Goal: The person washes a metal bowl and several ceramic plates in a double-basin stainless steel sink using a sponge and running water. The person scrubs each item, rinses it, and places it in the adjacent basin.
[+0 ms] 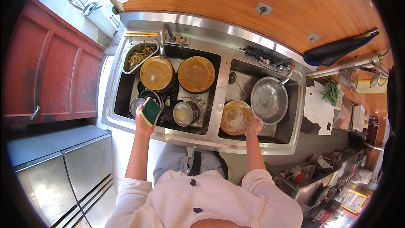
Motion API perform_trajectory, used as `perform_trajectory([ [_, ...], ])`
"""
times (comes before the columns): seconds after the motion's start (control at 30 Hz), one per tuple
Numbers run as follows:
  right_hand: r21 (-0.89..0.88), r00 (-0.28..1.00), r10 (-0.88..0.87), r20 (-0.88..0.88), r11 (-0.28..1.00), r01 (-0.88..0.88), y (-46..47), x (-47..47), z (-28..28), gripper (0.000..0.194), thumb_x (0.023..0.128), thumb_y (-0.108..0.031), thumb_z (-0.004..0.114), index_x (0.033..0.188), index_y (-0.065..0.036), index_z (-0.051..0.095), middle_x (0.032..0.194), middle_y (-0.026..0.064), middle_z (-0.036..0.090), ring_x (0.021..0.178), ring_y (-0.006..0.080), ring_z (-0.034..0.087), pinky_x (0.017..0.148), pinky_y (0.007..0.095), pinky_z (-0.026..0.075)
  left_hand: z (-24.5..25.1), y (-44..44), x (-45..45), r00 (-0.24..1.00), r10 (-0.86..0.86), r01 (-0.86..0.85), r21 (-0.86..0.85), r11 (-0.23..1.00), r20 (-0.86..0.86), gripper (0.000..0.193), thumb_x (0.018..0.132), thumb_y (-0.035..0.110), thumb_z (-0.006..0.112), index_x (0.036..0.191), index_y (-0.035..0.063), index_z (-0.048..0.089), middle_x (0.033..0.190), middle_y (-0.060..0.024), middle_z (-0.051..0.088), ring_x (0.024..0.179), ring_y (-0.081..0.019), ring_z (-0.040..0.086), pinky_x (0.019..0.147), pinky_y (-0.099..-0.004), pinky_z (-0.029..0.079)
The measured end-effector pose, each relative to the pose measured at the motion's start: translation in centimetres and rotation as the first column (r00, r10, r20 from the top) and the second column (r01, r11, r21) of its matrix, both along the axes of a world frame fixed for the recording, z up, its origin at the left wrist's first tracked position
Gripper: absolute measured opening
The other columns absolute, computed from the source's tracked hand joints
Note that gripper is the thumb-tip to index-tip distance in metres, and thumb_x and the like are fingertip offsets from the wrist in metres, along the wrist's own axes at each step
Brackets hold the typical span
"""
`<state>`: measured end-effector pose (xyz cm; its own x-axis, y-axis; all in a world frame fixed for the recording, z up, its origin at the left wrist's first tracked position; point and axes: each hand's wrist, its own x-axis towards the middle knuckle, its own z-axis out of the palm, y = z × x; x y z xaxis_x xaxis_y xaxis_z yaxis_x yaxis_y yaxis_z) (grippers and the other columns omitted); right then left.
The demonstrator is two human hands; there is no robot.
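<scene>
My left hand (145, 123) holds a green and yellow scouring sponge (151, 111) above the left basin, over stacked dark bowls and a small metal bowl (136, 106). Closed on the right rim of a soapy yellow-orange bowl (235, 118), my right hand (255, 124) is low in the right basin. A large metal basin-shaped pan (269, 99) stands beside it, below the right faucet (288, 69). In the left basin are two round yellow-orange dishes, one on the left (157, 73) and one on the right (196, 74), and a stack of small bowls (183, 114).
A metal strainer tray (140, 57) of food scraps sits at the left basin's back corner, beside the left faucet (163, 39). Black chopsticks or rods (262, 53) lie behind the right basin. Green vegetables (330, 92) are on the right. A steel divider (218, 101) separates the basins.
</scene>
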<state>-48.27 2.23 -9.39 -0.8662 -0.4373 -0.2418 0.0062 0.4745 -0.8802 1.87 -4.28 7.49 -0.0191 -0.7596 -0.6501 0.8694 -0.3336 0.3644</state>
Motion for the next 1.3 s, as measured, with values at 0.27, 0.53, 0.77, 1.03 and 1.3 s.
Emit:
perform_trajectory([
  [0.27, 0.115, 0.725, 0.232, 0.648, 0.912, -0.395, -13.9, 24.0, 3.3, 0.025, 0.088, -0.017, 0.061, 0.101, 0.004, 0.056, 0.092, 0.0139, 0.061, 0.087, 0.0269, 0.065, 0.074, 0.0372, 0.056, -1.1, -1.4, 2.9, 0.997, 0.014, -0.014, 0.000, 1.000, -0.076, 0.042, 0.096, 0.036, 0.034, 0.120, 0.0109, 0.057, 0.117, -0.0073, 0.062, 0.108, -0.0236, 0.059, 0.092, -0.0408, 0.048],
  [0.53, 0.746, 0.807, 0.584, 0.091, 0.497, -0.444, -18.7, 26.1, 6.5, 0.042, 0.086, -0.039, 0.062, 0.104, -0.001, 0.065, 0.106, 0.0188, 0.066, 0.099, 0.0330, 0.064, 0.082, 0.0425, 0.053, -1.7, 0.6, 7.8, 0.998, 0.065, -0.067, 0.099, 0.993, 0.022, 0.042, 0.095, 0.039, 0.035, 0.121, 0.0135, 0.057, 0.121, -0.0035, 0.061, 0.108, -0.0228, 0.059, 0.092, -0.0414, 0.047],
  [0.77, 0.809, 0.853, 0.516, 0.084, 0.464, -0.360, -19.7, 28.7, 9.6, 0.033, 0.085, -0.030, 0.065, 0.101, -0.001, 0.068, 0.104, 0.0171, 0.067, 0.096, 0.0315, 0.066, 0.076, 0.0408, 0.055, -4.2, 2.2, 11.0, 0.999, 0.047, -0.049, 0.140, 0.989, 0.023, 0.044, 0.095, 0.041, 0.034, 0.118, 0.0123, 0.058, 0.115, -0.0037, 0.063, 0.102, -0.0228, 0.061, 0.087, -0.0399, 0.048],
  [1.03, 0.721, 0.977, 0.133, 0.165, 0.660, -0.211, -20.8, 27.9, 5.2, 0.023, 0.085, -0.018, 0.061, 0.095, 0.002, 0.069, 0.101, 0.0188, 0.068, 0.090, 0.0314, 0.067, 0.073, 0.0384, 0.056, -4.8, 1.0, 12.3, 0.998, 0.057, -0.056, 0.069, 0.996, -0.015, 0.043, 0.095, 0.040, 0.035, 0.118, 0.0111, 0.057, 0.115, -0.0057, 0.063, 0.099, -0.0246, 0.062, 0.084, -0.0407, 0.051],
  [1.3, 0.350, 0.944, -0.140, 0.300, 0.936, 0.027, -20.4, 26.4, 0.4, 0.021, 0.079, -0.007, 0.062, 0.098, 0.003, 0.063, 0.085, 0.0179, 0.062, 0.071, 0.0285, 0.061, 0.056, 0.0389, 0.051, -5.5, 0.8, 13.0, 0.999, 0.040, -0.035, 0.125, 0.992, -0.036, 0.043, 0.094, 0.041, 0.035, 0.115, 0.0123, 0.060, 0.110, -0.0048, 0.065, 0.097, -0.0255, 0.063, 0.082, -0.0445, 0.051],
])
